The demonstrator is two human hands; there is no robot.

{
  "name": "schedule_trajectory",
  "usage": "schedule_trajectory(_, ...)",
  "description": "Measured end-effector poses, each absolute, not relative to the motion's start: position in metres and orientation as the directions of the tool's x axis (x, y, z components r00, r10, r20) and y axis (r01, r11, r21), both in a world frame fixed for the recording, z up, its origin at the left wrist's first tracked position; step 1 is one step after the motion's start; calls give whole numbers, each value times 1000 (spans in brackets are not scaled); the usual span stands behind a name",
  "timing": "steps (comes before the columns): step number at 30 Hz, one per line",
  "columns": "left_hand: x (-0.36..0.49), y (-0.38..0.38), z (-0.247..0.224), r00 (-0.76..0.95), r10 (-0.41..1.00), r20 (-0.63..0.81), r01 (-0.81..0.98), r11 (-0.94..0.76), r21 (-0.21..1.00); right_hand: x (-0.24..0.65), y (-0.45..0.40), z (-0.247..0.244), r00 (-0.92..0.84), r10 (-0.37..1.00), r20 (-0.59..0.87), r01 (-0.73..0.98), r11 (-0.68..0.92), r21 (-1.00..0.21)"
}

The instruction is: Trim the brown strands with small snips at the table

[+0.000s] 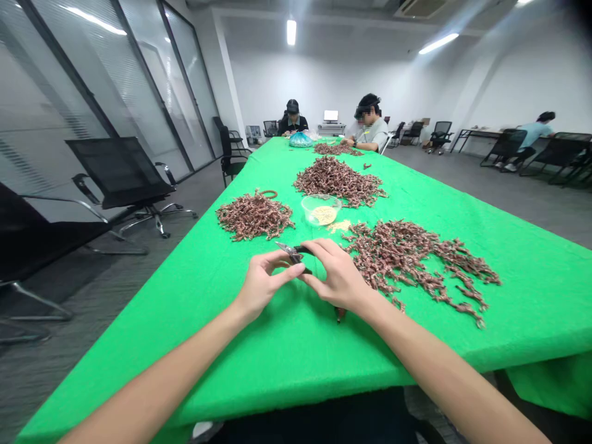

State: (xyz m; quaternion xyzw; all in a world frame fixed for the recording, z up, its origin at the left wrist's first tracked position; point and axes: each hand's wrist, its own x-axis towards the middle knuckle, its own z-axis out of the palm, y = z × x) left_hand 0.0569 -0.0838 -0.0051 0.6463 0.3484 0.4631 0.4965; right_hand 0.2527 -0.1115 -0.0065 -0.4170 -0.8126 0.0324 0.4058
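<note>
My right hand is closed on the dark handles of small pliers or cutters, whose metal jaws point up and left. My left hand is closed at the jaws, thumb and fingers pinched on a small brown piece that is mostly hidden. Beyond my hands stands a clear round bowl with pale yellow bits in it, and more pale bits lie beside it. Brown knotted pieces form a pile at the left and a spread-out pile at the right. One piece lies under my right wrist.
A green cloth covers the long table. Farther back are another brown pile, a brown ring and a blue bag. Two people sit at the far end, another at the right. Office chairs stand at the left.
</note>
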Motion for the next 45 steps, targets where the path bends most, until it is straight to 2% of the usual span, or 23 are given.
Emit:
schedule_trajectory(8,62,-85,-9,244,920,307,23,-322,946,249,-111,-9,-371,648,665,720,653,-236)
schedule_trajectory(18,65,-85,-15,167,921,352,104,-371,923,248,-112,-7,-382,652,655,757,627,-183)
schedule_trajectory(45,64,-87,-13,295,930,219,60,-247,967,248,-112,-9,-298,690,660,788,568,-239)
